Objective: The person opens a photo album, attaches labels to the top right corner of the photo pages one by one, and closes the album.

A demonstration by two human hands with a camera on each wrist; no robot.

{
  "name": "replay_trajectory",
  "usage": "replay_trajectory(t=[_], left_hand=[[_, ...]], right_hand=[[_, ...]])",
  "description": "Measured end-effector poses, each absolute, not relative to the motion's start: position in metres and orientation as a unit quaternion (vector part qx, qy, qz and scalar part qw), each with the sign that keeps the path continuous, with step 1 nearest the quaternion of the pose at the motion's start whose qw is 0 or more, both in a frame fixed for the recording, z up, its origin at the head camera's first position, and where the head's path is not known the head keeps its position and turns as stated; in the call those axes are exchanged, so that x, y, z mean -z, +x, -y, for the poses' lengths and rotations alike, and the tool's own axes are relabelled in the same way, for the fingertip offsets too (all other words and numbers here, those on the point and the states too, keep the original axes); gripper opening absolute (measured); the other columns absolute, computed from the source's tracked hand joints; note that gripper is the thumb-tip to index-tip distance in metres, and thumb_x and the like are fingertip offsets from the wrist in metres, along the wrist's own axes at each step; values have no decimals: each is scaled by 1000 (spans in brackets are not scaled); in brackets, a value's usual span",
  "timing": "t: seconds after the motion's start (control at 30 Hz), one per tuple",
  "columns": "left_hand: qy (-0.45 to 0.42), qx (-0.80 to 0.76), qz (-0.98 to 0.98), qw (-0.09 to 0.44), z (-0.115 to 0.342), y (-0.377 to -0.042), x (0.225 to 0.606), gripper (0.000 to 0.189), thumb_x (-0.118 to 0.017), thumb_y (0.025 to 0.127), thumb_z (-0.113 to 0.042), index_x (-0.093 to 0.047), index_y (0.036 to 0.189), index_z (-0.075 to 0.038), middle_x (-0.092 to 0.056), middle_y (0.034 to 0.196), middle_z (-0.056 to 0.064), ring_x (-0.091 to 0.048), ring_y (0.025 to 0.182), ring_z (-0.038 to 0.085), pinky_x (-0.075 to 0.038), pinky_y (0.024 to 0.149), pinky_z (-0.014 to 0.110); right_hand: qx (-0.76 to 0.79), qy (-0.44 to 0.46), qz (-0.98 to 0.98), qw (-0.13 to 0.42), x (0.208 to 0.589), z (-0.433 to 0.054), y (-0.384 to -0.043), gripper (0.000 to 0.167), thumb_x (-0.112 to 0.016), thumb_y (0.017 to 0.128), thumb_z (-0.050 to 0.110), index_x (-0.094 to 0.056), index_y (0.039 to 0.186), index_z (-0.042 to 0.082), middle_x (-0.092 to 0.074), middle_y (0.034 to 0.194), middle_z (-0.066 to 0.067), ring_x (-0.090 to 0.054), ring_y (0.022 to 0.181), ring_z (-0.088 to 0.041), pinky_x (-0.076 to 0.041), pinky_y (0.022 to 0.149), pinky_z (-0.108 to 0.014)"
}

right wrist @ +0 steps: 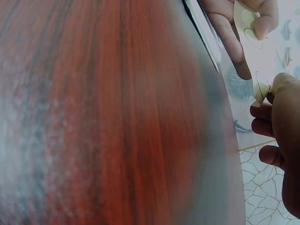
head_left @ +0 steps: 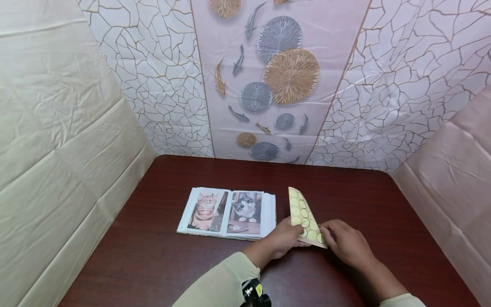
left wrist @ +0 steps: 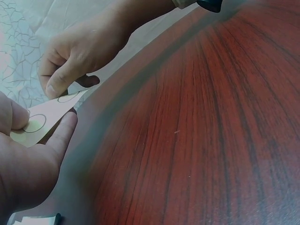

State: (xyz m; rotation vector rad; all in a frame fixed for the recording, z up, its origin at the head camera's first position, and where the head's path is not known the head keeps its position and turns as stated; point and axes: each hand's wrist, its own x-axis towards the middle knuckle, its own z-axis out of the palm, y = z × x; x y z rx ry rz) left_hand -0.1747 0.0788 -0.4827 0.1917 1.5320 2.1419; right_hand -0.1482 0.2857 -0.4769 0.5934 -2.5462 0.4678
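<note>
A sheet of round pale-yellow stickers (head_left: 304, 215) is held up slanted above the table, some of its circles dark-rimmed. My left hand (head_left: 283, 237) grips its lower left part, thumb over the front and fingers behind. At the lower right corner, my right hand (head_left: 348, 243) pinches the edge by a circle between thumb and forefinger. In the right wrist view the right fingertips (right wrist: 268, 93) lie right at that end circle, the other fingers curled below. The left wrist view shows the left thumb (left wrist: 18, 117) pressing beside a circle.
Left of the hands an open photo album (head_left: 227, 213) lies on the dark red-brown table (head_left: 153, 256), showing a cat picture on each page. Patterned cloth (head_left: 261, 85) hangs behind the table's far edge, and pale padded panels (head_left: 57, 149) flank both sides.
</note>
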Motion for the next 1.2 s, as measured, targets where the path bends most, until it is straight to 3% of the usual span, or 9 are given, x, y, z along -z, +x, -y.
replay_trajectory(t=[0.5,0.63,0.73,1.2], left_hand=[[65,-789,-561,244,-76,-173,483,41,-40,102,1,-46,143,2,-68,113,15,-70,104,35,-60,84,44],[63,-789,-560,243,-76,-173,483,41,-40,103,0,-46,143,2,-68,113,14,-70,104,35,-60,85,44],[61,-790,-560,242,-76,-173,483,41,-40,103,0,-46,143,2,-68,113,14,-70,104,35,-60,85,44],[55,-789,-561,243,-77,-172,483,38,-40,99,4,-50,135,3,-69,108,13,-71,101,33,-60,84,43]], right_hand=[[-174,206,929,251,479,-289,-149,12,-76,88,7,-72,94,17,-70,92,1,-65,75,-16,-51,55,-39],[-176,203,929,253,479,-290,-150,2,-72,93,12,-72,94,14,-68,90,3,-62,73,-14,-49,54,-38],[-178,200,930,250,479,-291,-150,5,-68,97,15,-72,94,13,-68,90,3,-62,73,-14,-49,54,-39],[-182,174,937,244,477,-298,-149,2,-72,93,12,-71,94,12,-66,88,4,-58,72,-13,-47,55,-39]])
